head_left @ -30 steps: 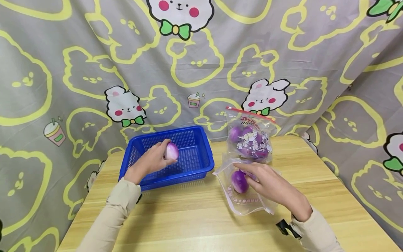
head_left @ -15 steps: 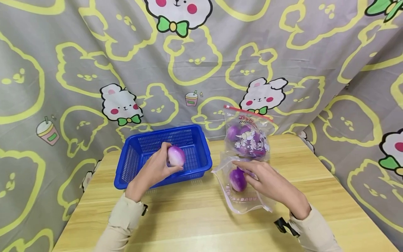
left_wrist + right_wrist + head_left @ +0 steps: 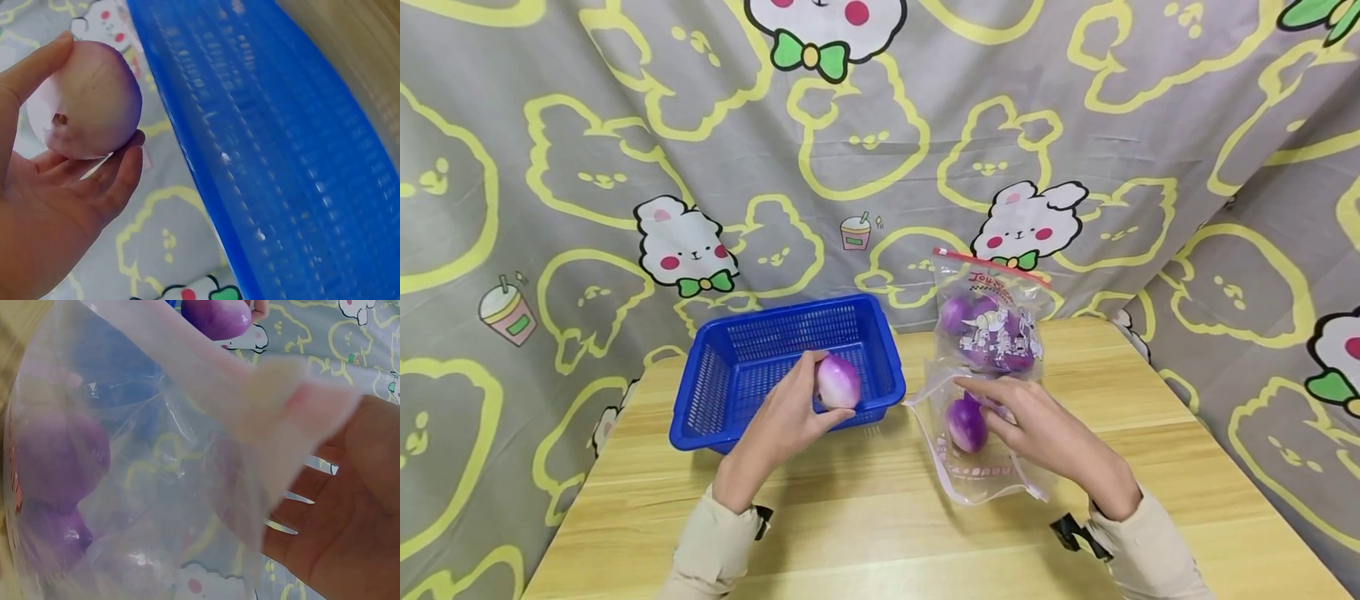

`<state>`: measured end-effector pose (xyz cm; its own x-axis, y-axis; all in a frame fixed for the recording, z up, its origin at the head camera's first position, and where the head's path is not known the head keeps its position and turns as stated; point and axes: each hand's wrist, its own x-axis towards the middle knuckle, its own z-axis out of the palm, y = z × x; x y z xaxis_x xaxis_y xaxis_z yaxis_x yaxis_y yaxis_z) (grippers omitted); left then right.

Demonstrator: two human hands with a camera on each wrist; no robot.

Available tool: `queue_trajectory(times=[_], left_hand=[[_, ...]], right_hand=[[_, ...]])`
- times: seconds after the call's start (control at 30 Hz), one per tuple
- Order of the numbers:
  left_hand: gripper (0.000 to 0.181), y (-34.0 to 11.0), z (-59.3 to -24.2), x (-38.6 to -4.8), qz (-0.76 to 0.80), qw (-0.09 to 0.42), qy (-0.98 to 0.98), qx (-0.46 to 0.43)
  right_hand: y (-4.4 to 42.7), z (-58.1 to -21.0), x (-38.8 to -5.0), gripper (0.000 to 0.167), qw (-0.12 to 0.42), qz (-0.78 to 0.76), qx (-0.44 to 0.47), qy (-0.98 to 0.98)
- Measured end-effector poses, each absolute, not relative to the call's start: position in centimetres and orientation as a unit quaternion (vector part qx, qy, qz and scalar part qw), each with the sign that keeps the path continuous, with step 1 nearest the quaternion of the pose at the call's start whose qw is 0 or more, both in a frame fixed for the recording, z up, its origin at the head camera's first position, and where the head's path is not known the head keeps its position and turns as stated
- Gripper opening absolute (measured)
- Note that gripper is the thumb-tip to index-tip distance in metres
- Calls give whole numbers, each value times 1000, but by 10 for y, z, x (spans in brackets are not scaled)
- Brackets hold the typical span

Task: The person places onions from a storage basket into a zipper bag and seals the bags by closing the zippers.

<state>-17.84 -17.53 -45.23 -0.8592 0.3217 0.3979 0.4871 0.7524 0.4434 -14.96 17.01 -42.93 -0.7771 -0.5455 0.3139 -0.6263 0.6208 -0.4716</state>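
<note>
My left hand point(image 3: 782, 429) grips a purple-and-white onion point(image 3: 838, 382) between thumb and fingers, over the near right rim of the blue basket point(image 3: 700, 367). In the left wrist view the onion point(image 3: 94, 103) shows its pale root end, with the thumb above and fingers beneath. At the right, my right hand point(image 3: 1048, 429) holds the mouth of a clear zip bag point(image 3: 981, 487), which lies open towards the left. Its thumb is partly veiled by film in the right wrist view. Inside that bag are purple onions point(image 3: 59, 456), one plainly visible from the head.
Behind the open bag stands another clear bag with a red zip point(image 3: 992, 267), printed with cartoons and holding several purple onions point(image 3: 957, 315). A patterned curtain point(image 3: 865, 150) hangs along the back of the wooden table point(image 3: 865, 533).
My left hand has carried the onion rightward and slightly nearer, from above the basket's middle to its near right rim. The right hand and the open bag have stayed nearly in place.
</note>
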Motion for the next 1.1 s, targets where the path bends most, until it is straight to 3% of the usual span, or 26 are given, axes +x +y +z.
queue_trajectory(times=[0.2, 0.47, 0.77, 1.1], left_hand=[[80, -155, -451, -163, -276, 207, -898, -273], [80, -119, -445, -140, -270, 244, -876, -315], [93, -69, -453, -124, -211, 230, -882, -352], [72, -34, -465, -125, -116, 230, -904, -342]], right_hand=[[169, -429, -152, 47, 67, 297, 324, -896], [169, -428, -154, 42, 80, 307, 323, -892], [167, -428, -156, 42, 113, 313, 322, -886], [162, -425, -150, 44, 131, 323, 305, -887]])
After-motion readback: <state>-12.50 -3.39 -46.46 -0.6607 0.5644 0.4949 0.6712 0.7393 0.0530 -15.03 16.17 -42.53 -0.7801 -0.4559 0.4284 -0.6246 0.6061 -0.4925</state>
